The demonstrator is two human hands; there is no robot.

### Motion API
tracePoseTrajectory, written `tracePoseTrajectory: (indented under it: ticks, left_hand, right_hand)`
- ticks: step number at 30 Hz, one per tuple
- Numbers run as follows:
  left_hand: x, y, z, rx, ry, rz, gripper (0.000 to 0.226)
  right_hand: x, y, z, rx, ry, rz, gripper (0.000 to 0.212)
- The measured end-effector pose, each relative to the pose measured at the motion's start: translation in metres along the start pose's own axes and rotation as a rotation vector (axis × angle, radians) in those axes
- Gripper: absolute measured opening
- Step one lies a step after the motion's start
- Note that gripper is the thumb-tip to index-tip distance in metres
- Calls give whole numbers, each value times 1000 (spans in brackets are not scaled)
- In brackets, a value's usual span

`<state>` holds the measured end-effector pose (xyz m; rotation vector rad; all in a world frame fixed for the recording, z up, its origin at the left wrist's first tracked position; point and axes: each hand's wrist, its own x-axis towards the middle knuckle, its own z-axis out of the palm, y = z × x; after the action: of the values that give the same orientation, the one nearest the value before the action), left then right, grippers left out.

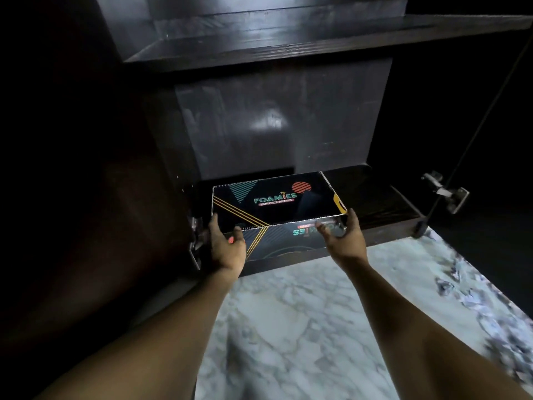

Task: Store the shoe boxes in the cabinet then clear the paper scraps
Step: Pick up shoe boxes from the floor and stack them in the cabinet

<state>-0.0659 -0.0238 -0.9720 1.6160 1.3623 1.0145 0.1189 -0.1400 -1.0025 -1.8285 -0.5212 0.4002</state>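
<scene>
Now shoe box lies at 12 o'clock from left hand and right hand, long axis 9-to-3; both equally near, fingers curled round near corners.

The shoe box lies leftward on the cabinet's bottom shelf. Paper scraps lie rightward on the floor before it.
</scene>
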Motion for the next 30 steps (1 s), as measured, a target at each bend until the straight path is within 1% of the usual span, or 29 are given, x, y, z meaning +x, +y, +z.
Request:
tracePoseTrajectory:
  ticks: [2, 3, 4, 6, 9, 12, 16, 19, 24, 27, 30]
  left_hand:
    - [-2, -11, 6, 349, 43, 180, 59]
    - [-4, -16, 9, 481, 72, 275, 60]
    - [-8, -16, 11, 570, 62, 353, 64]
    - [-15, -15, 12, 733, -67, 390, 70]
    - [-8, -25, 14, 888, -215, 361, 74]
    - [8, -21, 15, 930, -272, 320, 77]
    - [45, -13, 22, 894, -318, 254, 77]
    - [65, -12, 27, 868, -335, 204, 79]
    - [99, -4, 38, 861, -377, 135, 84]
    - [118, 0, 40, 891, -414, 117, 87]
    - [133, 0, 37, 920, -440, 120, 88]
  right_hand:
    - [-4, 4, 5, -24, 93, -32, 96]
    - [-8, 6, 5, -45, 153, -42, 94]
    - [-12, 8, 5, -75, 208, -49, 90]
    - [-18, 12, 5, -139, 239, -79, 81]
    - [-16, 16, 8, -146, 117, -134, 70]
    - [-3, 15, 20, -65, 50, -133, 63]
    - [23, 12, 40, 94, -31, -78, 71]
    - [45, 10, 56, 191, -82, -43, 71]
    - [75, 5, 88, 376, -171, 30, 63]
    - [87, -1, 101, 468, -253, 100, 59]
    - [93, -3, 115, 521, -270, 124, 55]
